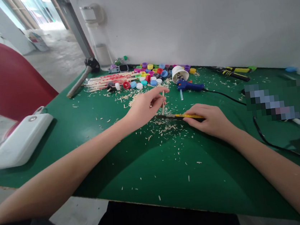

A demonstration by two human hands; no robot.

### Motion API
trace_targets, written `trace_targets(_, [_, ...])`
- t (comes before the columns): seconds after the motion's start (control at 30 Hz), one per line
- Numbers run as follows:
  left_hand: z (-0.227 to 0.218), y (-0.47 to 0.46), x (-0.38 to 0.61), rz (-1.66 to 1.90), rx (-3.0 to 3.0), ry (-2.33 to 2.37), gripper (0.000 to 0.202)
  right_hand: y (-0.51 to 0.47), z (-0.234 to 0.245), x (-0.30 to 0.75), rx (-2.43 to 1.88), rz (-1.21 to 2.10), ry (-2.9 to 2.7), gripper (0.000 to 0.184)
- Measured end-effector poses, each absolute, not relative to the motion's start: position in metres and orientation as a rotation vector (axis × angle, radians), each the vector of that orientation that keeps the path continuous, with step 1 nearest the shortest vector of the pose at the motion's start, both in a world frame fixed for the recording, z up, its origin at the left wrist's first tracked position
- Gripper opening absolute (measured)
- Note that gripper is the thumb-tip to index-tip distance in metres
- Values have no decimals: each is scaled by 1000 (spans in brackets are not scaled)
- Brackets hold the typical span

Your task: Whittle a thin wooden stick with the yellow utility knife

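My left hand [147, 103] pinches a thin wooden stick [163, 108], which stands nearly upright with its lower end at the green tabletop. Closed around a yellow and black utility knife [191, 116], my right hand [209, 118] holds it low over the table. The knife's blade points left and meets the stick near its lower end; whether it cuts in I cannot tell. Pale wood shavings [168, 128] lie scattered beneath and around both hands.
Behind my hands are colourful bottle caps [151, 72], bundled sticks [111, 79], a white cup [180, 73] and a blue glue gun [190, 85]. A hammer [80, 80] and white power bank [20, 141] lie left. Pliers [235, 75] and a cable [269, 142] are right.
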State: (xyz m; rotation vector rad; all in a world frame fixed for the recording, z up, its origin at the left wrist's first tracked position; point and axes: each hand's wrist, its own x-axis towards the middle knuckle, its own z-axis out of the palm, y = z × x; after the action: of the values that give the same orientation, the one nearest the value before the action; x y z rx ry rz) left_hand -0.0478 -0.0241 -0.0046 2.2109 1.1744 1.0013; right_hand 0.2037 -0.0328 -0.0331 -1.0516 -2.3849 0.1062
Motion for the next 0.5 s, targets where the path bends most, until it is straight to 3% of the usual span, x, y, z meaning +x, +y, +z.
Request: trace_targets(0.5, [-5,-22,-47,1033,2213,1173,30,-33,-33,201,-1015,44,-2397,11])
